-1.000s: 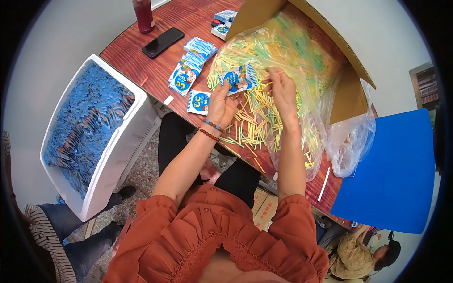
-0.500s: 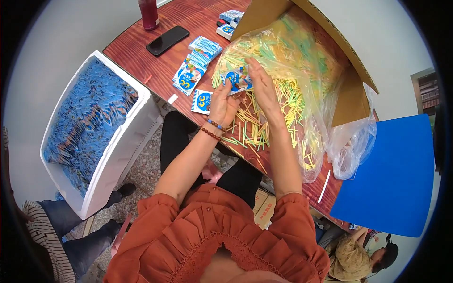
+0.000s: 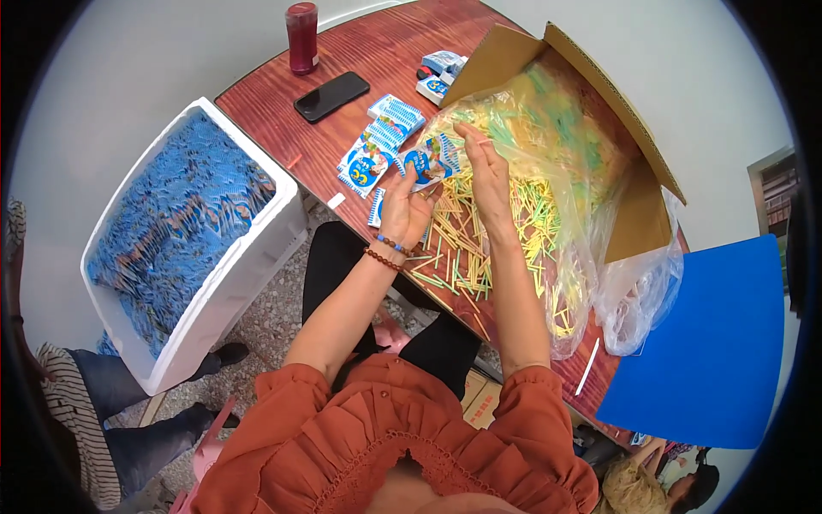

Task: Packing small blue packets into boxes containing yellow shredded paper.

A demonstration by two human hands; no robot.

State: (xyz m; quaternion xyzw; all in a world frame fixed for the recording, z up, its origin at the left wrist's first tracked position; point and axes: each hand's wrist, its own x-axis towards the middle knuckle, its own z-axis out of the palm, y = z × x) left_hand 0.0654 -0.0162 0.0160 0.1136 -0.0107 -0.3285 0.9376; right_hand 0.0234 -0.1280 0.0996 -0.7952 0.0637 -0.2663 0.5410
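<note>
My left hand (image 3: 406,212) pinches a small blue-and-white packet (image 3: 431,161) under its thumb, just above the table. Beside the packet's right end, my right hand (image 3: 488,182) is held upright with its fingers stretched out, gripping nothing. Below and between my hands, thin yellow and green sticks (image 3: 449,253) lie scattered on the tabletop. More of them fill a clear plastic bag (image 3: 522,128) spilling from a cardboard box (image 3: 591,81). Overlapping blue-and-white packets (image 3: 368,161) lie left of my hands, and another packet (image 3: 375,208) is partly hidden behind my left hand.
A white foam box (image 3: 282,210) full of blue packets stands at the left. A black phone (image 3: 331,97), a red bottle (image 3: 302,38) and small boxes (image 3: 437,81) are on the wooden table (image 3: 411,43). At right is a blue board (image 3: 698,343). Other people are at both sides.
The whole view has shifted slightly. My right hand's fingers have straightened away from the packet, which is now more tilted in my left hand.
</note>
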